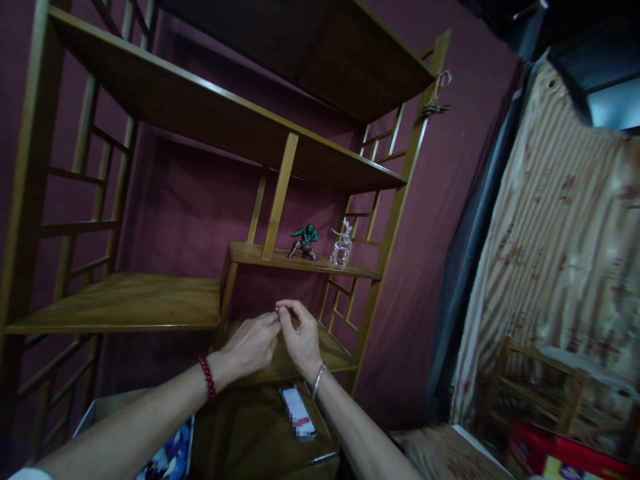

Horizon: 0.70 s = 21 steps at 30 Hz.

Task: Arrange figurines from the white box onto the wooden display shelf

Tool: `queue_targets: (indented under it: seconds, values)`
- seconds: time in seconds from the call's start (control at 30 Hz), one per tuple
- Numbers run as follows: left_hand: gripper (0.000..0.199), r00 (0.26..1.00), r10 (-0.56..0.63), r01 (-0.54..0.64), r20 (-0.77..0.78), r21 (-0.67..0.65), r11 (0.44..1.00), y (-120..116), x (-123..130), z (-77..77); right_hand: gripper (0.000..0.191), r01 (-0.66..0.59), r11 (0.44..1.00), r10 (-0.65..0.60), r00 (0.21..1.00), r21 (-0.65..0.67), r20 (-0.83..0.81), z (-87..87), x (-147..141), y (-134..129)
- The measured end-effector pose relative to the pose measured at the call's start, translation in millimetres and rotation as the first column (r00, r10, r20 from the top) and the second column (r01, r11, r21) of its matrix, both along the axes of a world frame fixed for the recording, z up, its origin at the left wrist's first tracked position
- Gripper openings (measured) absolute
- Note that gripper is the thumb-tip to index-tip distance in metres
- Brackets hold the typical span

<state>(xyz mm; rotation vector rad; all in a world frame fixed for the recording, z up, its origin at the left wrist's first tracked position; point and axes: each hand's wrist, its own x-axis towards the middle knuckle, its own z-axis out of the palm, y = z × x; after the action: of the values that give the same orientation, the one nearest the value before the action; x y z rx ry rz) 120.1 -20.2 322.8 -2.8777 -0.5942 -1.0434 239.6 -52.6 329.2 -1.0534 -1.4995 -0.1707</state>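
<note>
Holding left hand (250, 345) and right hand (300, 337) close, fingers (278, 312) pressed together, below wooden shelf edge (305, 264)

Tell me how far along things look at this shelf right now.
Done: a green figurine and a clear glass deer figurine stand on the wooden shelf. In hand: the left hand and right hand meet at the fingertips; anything held is too small to see. Untouched: a phone on the lower shelf.

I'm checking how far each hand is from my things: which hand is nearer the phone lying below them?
Right hand: in this view it is just above the phone. The left hand is farther away, up and to the phone's left.
</note>
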Motion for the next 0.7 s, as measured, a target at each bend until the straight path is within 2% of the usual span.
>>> queue_targets:
  seconds: [0.3, 0.7]
  values:
    - [0.033, 0.994, 0.019, -0.028, -0.106, -0.091, 0.995, -6, -33, -27.0, 0.018, -0.051, 0.996, 0.050, 0.999, -0.069, -0.008, -35.0, -29, -6]
    - [0.037, 0.989, 0.030, -0.061, -0.147, -0.210, 0.976, -14, -66, -45.5, 0.018, -0.053, 0.989, 0.047, 0.998, -0.141, -0.048, -57.0, -66, -14]
